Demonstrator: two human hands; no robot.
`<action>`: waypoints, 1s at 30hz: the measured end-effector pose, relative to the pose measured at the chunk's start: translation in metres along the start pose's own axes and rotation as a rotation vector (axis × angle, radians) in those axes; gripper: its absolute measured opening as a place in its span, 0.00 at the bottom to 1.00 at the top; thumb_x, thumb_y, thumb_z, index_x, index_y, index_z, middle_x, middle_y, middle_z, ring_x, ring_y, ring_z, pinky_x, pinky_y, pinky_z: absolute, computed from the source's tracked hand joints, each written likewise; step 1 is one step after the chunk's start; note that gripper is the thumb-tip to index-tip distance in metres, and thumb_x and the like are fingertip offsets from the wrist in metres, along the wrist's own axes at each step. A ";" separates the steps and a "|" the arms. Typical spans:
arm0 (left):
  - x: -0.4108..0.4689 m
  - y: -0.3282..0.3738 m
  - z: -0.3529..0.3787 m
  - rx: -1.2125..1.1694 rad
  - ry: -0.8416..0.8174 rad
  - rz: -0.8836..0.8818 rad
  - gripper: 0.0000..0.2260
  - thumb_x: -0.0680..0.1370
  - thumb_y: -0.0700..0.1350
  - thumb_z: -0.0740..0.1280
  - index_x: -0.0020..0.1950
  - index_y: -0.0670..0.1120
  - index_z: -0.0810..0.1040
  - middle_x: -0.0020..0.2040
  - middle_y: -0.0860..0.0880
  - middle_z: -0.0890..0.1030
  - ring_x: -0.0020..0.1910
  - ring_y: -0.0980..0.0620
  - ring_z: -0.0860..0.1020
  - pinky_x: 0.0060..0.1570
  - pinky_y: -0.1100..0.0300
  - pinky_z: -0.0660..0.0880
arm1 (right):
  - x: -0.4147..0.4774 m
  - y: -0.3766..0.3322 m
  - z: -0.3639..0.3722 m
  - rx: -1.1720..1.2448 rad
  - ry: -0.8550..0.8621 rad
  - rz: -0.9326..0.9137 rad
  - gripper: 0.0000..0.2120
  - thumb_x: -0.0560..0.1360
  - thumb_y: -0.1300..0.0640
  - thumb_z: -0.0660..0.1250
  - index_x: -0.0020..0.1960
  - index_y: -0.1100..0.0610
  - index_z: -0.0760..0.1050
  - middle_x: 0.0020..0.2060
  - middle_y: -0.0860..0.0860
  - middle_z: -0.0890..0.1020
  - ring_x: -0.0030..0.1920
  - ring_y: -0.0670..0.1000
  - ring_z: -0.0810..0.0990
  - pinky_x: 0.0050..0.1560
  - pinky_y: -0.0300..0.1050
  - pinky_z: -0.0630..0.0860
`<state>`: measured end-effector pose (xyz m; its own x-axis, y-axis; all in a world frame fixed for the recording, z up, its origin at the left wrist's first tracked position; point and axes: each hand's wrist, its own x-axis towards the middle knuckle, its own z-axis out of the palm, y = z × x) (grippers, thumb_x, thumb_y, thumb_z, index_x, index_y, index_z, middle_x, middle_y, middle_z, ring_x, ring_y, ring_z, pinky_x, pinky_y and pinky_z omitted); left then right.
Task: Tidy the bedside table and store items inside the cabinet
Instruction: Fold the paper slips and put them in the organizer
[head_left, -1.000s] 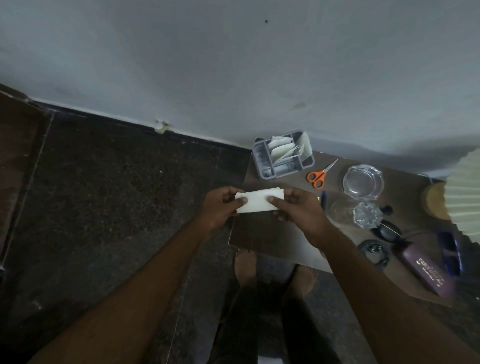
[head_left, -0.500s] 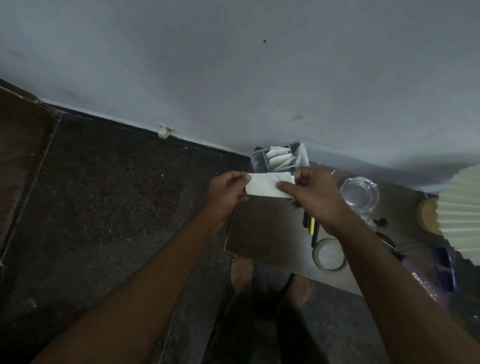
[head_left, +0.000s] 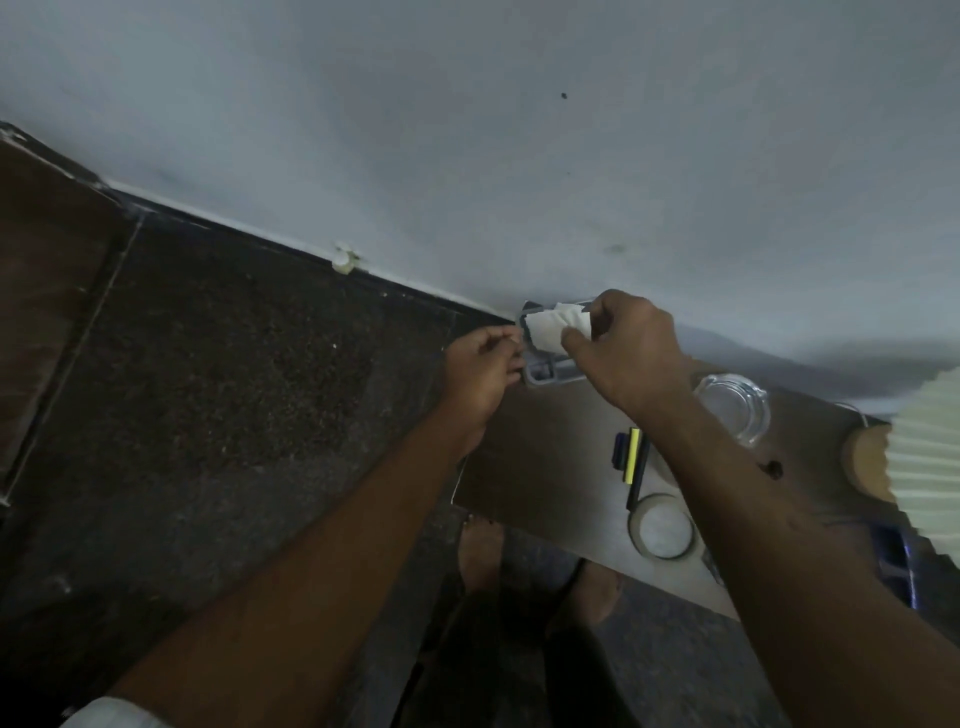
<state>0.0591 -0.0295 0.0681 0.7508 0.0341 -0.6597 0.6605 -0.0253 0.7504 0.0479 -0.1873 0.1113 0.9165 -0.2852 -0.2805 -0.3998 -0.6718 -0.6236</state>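
Right hand pinching folded paper over grey organizer; left hand loosely curled, empty, just beside.

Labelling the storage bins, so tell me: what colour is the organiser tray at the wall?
Grey tray, clearest in the head view.
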 end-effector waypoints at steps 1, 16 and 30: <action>-0.001 -0.001 0.001 -0.010 -0.001 0.000 0.08 0.81 0.39 0.66 0.58 0.41 0.82 0.52 0.43 0.86 0.49 0.49 0.86 0.43 0.63 0.82 | 0.000 -0.001 0.003 -0.015 -0.006 0.005 0.12 0.69 0.49 0.71 0.34 0.49 0.69 0.32 0.44 0.76 0.34 0.48 0.75 0.33 0.39 0.66; 0.002 0.003 0.007 -0.068 -0.012 -0.035 0.11 0.81 0.35 0.64 0.61 0.37 0.81 0.57 0.36 0.84 0.52 0.43 0.84 0.52 0.52 0.83 | 0.010 -0.009 0.043 -0.199 0.011 -0.010 0.13 0.72 0.49 0.69 0.48 0.58 0.79 0.44 0.57 0.84 0.48 0.60 0.82 0.40 0.44 0.72; -0.002 -0.004 -0.005 -0.097 -0.002 -0.056 0.07 0.80 0.35 0.66 0.55 0.42 0.81 0.48 0.42 0.85 0.40 0.52 0.84 0.40 0.63 0.80 | 0.001 -0.001 0.055 -0.140 -0.056 0.013 0.14 0.72 0.44 0.71 0.48 0.54 0.79 0.44 0.52 0.85 0.48 0.57 0.82 0.45 0.45 0.77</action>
<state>0.0548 -0.0244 0.0670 0.7128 0.0304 -0.7008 0.6976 0.0734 0.7127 0.0490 -0.1488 0.0715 0.9078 -0.2580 -0.3308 -0.4024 -0.7584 -0.5128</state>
